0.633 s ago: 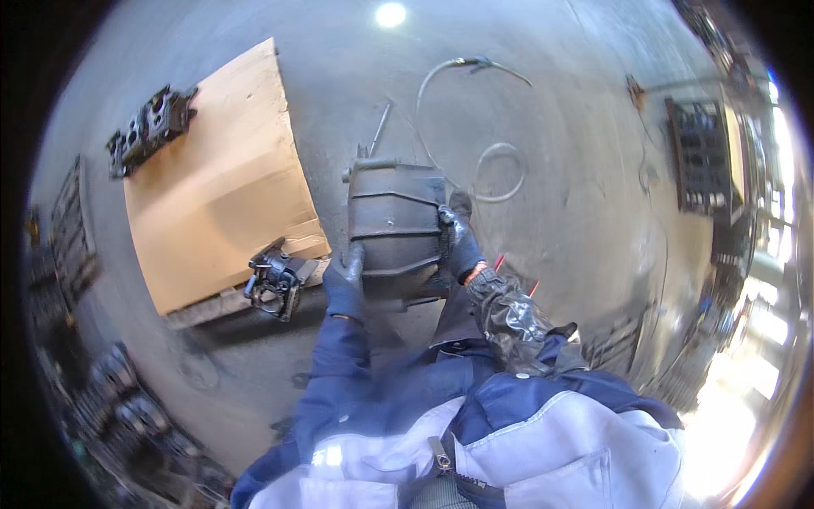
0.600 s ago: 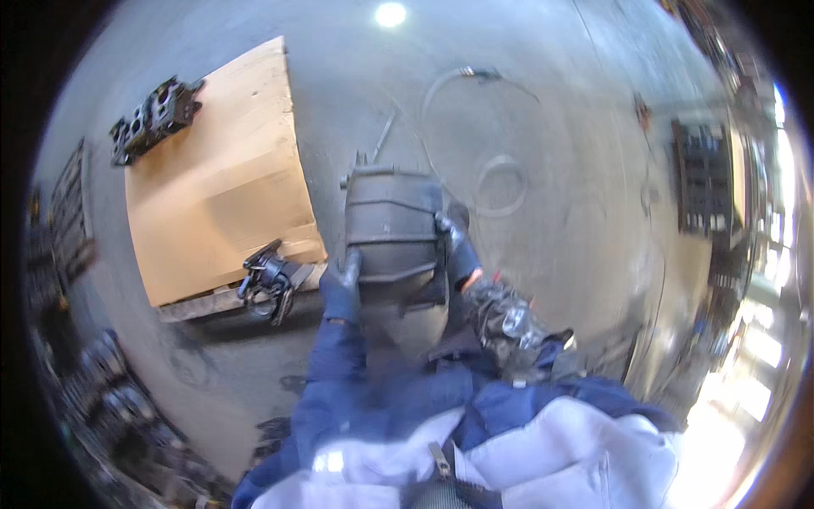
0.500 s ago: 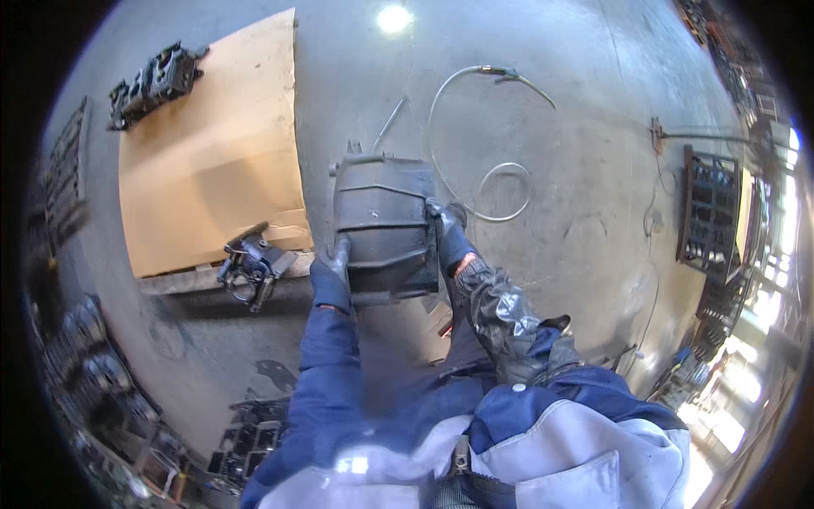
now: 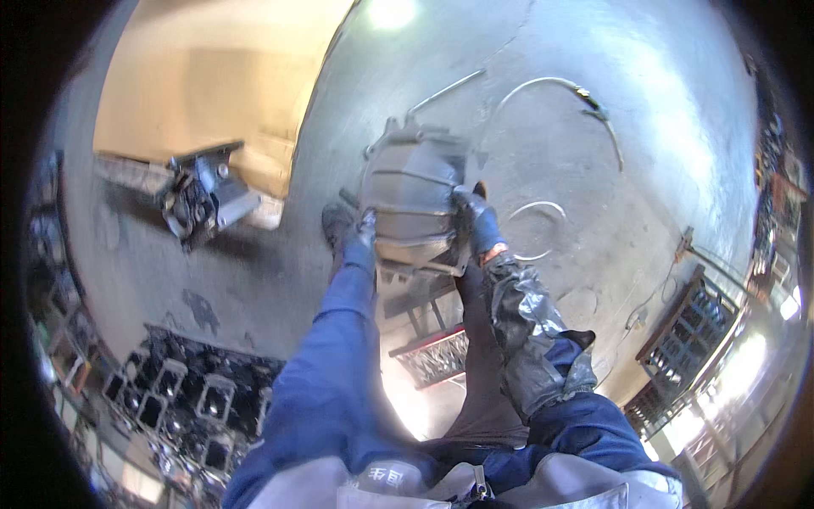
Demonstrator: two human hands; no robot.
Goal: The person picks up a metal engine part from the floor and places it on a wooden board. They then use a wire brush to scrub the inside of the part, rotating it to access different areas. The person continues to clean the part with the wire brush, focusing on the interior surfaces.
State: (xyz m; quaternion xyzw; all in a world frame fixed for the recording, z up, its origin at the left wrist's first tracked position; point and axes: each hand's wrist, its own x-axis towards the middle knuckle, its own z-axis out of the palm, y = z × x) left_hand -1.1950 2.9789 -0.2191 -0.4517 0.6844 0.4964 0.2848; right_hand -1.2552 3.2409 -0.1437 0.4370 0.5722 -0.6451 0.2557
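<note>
A large ribbed metal housing (image 4: 411,182), dark grey and roughly barrel-shaped, hangs between my two hands in front of my legs. My left hand (image 4: 363,236), in a dark glove, is closed on its left side near the lower corner. My right hand (image 4: 479,219), gloved as well, grips the right edge a little higher. The fingertips curl behind the housing and are partly hidden. Slight motion blur softens its top and flanges.
At the left, a cast metal part (image 4: 208,199) rests on the edge of a cardboard-covered pallet (image 4: 212,93). A thin hose (image 4: 543,81) and a rod (image 4: 445,92) lie on the floor. Dark metal frames (image 4: 191,394) stand near left; a black crate (image 4: 691,327) stands at right.
My view has turned and tipped downward, so the pallet sits higher and the near-left frames show more. The housing stays in both hands, now looking tilted and slightly farther up the picture.
</note>
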